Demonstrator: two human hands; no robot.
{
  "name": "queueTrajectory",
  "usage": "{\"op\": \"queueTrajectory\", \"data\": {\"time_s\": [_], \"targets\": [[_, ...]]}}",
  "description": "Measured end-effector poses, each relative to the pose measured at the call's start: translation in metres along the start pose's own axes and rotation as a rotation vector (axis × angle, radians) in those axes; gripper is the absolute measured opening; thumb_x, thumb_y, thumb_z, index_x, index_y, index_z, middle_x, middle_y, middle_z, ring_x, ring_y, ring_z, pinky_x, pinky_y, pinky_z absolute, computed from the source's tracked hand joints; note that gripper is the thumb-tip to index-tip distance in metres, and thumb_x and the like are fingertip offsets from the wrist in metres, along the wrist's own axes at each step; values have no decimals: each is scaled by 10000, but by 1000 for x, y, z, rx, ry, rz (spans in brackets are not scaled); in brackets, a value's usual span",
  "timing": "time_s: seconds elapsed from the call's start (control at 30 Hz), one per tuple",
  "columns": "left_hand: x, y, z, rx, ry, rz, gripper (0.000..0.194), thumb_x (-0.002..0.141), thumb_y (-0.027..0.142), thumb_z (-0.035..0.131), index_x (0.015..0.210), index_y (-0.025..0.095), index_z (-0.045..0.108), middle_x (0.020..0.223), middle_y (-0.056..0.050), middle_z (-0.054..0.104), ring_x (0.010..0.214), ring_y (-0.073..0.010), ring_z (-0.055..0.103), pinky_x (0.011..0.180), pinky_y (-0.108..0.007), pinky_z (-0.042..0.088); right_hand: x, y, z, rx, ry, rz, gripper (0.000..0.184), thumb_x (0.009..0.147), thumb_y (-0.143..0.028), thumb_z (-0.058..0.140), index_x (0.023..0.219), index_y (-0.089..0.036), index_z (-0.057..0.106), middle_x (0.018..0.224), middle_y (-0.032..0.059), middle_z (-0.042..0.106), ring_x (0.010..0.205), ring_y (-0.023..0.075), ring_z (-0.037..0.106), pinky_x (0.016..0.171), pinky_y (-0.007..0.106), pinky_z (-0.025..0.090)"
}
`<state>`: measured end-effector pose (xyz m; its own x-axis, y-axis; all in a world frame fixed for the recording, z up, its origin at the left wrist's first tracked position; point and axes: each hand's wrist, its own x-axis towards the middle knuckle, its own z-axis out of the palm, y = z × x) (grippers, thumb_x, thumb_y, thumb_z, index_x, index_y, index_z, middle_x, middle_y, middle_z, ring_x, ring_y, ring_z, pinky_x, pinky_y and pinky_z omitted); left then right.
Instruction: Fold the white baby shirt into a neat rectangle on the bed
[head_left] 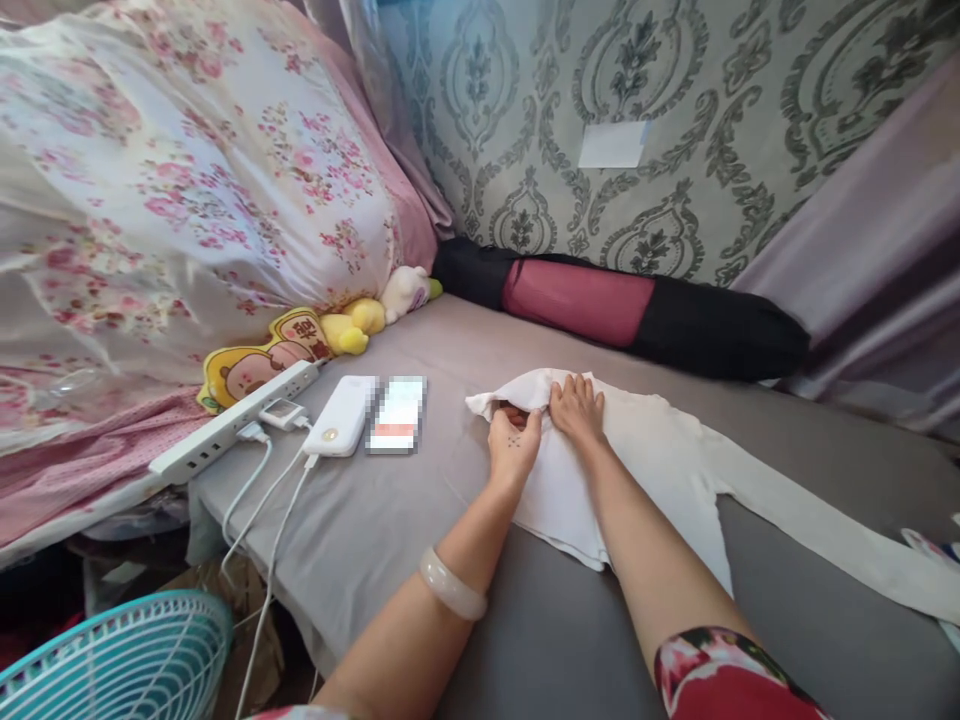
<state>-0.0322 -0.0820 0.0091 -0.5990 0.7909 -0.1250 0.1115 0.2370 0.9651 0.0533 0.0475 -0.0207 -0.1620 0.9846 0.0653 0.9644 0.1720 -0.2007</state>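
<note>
A white long-sleeved shirt [652, 450] lies on the grey bed sheet [420, 530], one sleeve stretched out to the right. At its left end, my left hand [514, 436] is closed on a fold of the fabric. The thumb is on the outside, while the other fingers are partly hidden in a dark opening of the cloth. Just to the right, my right hand [577, 405] rests flat on the shirt with its fingers stretched out. A pale bangle [452, 585] circles my left wrist.
Left of the shirt are a phone [397, 415], a white power bank [343, 415] with a cable, and a power strip [236, 420]. Plush toys [352, 325] line the bed's far-left edge. A black and red long bag [585, 300] lies by the wall. A turquoise fan [127, 650] stands lower left.
</note>
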Motion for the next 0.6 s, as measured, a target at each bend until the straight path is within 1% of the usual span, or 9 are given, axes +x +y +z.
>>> {"op": "queueTrajectory", "data": {"time_s": [0.07,0.13,0.2,0.27,0.37,0.43,0.5,0.53,0.6], "targets": [[3,-2,1,-148,16,-6,377,817,403,678,1076,138,606,1094,-148,697,1015,-233,667,922,-346,511,-2,0,2,-18,21,-9,618,1015,-427,128,1496,-98,335,1555,151,286,1448,278,192,1158,520,149],[5,-2,1,-322,12,-9,396,781,427,722,1038,141,629,1087,-147,700,1024,-244,667,921,-348,517,-2,1,3,-18,33,-12,610,1016,-424,140,1489,-102,351,1549,151,300,1443,280,204,1152,526,161],[9,-1,-2,-495,-3,-55,412,757,474,740,980,140,649,1061,-142,703,1030,-255,665,914,-351,527,-1,2,4,-14,52,-19,595,1015,-411,164,1479,-100,370,1543,148,315,1437,282,217,1149,528,167],[14,1,-7,-643,3,-161,441,749,522,735,940,133,653,1030,-141,701,1026,-259,665,902,-350,539,0,3,4,-8,63,-27,587,1011,-401,185,1472,-97,380,1539,147,322,1433,283,224,1147,529,172],[24,5,-15,-808,54,-338,466,763,547,712,946,127,631,982,-151,692,982,-262,677,863,-351,561,0,3,4,10,58,-33,585,1003,-396,198,1468,-93,385,1537,148,325,1432,284,223,1146,533,172],[31,5,-17,-871,83,-435,409,803,485,682,980,123,611,976,-157,684,960,-261,681,829,-350,571,0,3,3,25,50,-34,583,999,-394,203,1464,-97,392,1536,147,326,1433,283,220,1146,534,170],[39,3,-15,-903,119,-500,306,840,357,629,1028,119,590,1008,-161,673,961,-256,677,799,-345,575,1,3,2,39,48,-35,581,994,-398,210,1454,-102,406,1532,147,332,1434,282,216,1147,531,170],[42,2,-13,-910,139,-517,271,841,294,600,1047,119,580,1027,-162,666,965,-255,673,785,-347,575,1,3,1,44,47,-36,579,992,-400,214,1448,-104,415,1530,147,335,1434,281,216,1147,528,172],[50,0,-8,-929,167,-469,268,815,211,567,1070,130,563,1059,-162,648,982,-266,659,762,-367,575,1,2,0,53,46,-39,574,989,-400,221,1433,-105,434,1525,148,341,1432,280,219,1146,519,178]]}}
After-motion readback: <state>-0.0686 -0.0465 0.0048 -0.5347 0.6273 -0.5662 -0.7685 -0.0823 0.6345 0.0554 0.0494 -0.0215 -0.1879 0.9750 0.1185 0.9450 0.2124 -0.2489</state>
